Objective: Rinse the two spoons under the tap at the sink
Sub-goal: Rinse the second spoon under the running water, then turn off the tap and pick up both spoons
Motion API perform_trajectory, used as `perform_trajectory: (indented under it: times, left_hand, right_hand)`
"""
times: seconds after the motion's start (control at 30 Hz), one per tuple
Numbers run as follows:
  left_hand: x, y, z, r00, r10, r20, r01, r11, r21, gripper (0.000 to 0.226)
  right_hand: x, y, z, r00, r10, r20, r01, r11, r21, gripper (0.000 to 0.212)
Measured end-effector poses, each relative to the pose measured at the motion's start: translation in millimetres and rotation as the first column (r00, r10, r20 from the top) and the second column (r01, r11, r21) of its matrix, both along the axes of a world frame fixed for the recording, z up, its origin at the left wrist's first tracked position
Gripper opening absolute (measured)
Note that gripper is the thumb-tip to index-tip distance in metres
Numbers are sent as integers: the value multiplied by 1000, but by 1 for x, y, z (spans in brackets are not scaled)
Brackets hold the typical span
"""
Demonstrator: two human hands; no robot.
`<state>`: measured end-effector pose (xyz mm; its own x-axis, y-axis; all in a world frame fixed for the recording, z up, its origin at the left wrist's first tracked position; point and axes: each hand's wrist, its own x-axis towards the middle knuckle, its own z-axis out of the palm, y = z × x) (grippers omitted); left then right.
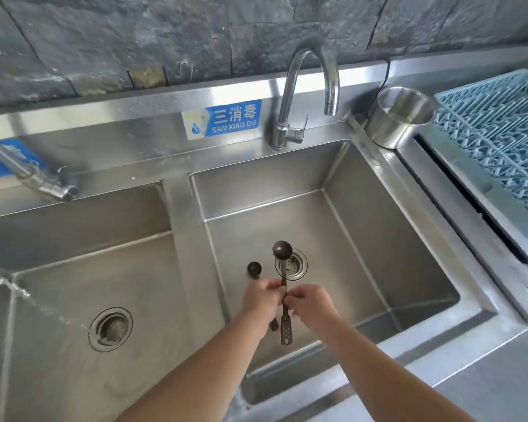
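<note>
Over the right basin point(378, 226), my left hand point(261, 296) clamps the small spoon point(254, 268), right hand point(310, 303) pinching the long spoon point(283, 269); gooseneck tap point(310, 86) looks dry, rinsing apparently not begun

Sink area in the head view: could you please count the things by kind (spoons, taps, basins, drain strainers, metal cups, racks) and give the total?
Spoons: 2, a long one and a short one
Taps: 2, gooseneck and left tap
Basins: 2, right and left
Drain strainers: 2
Metal cups: 1
Blue racks: 1
Total: 10
</note>
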<state>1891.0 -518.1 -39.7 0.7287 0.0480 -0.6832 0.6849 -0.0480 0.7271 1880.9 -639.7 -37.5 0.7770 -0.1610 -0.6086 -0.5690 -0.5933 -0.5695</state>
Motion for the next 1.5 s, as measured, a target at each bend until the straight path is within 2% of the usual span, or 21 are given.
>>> perform_trajectory:
  times: [0.1,0.2,0.33,0.47,0.57,0.8,0.97,1.07,1.17,1.27,1.37,1.4,1.5]
  left_hand:
    - [8,-29,-41,999,-26,-43,30,994,101,19]
    - [12,-46,-81,993,-35,-108,54,982,181,23]
    - [17,-55,-128,984,-87,-158,129,952,277,21]
    - [22,-56,-160,967,-147,-208,217,901,375,20]
    - [26,-58,-176,957,-148,-247,244,874,420,22]
    - [25,-60,-191,928,-220,-302,342,825,449,19]
    - [22,-55,-166,890,-319,-325,443,773,454,21]
    - [21,-46,-129,847,-426,-319,531,717,451,26]
    - [20,-26,-81,822,-512,-251,567,688,453,30]
    - [13,8,-31,808,-588,-42,525,685,504,50]
    - [-2,59,18,752,-632,187,407,668,623,52]
    - [-9,79,31,730,-645,225,368,648,667,54]
    - [-31,143,58,725,-657,206,284,558,780,61]
  right_hand:
    - [23,-27,-44,989,93,-118,-98,995,-33,22]
    - [41,-44,-88,955,169,-245,-171,985,14,27]
    - [55,-53,-140,896,293,-334,-307,952,10,28]
    - [60,-52,-181,855,388,-344,-415,910,-8,19]
    - [62,-49,-200,826,448,-342,-488,872,-36,21]
    - [62,-49,-215,807,439,-395,-494,869,-43,16]
    - [55,-56,-192,811,420,-407,-489,869,-78,26]
    - [48,-53,-160,809,438,-392,-503,861,-74,20]
    - [46,-35,-116,809,463,-361,-530,841,-109,16]
    - [45,-4,-65,817,508,-272,-560,811,-167,28]
    - [37,27,-11,844,523,-115,-536,824,-184,33]
    - [33,38,5,834,549,-56,-548,811,-203,28]
    - [20,77,43,770,634,66,-593,751,-292,40]
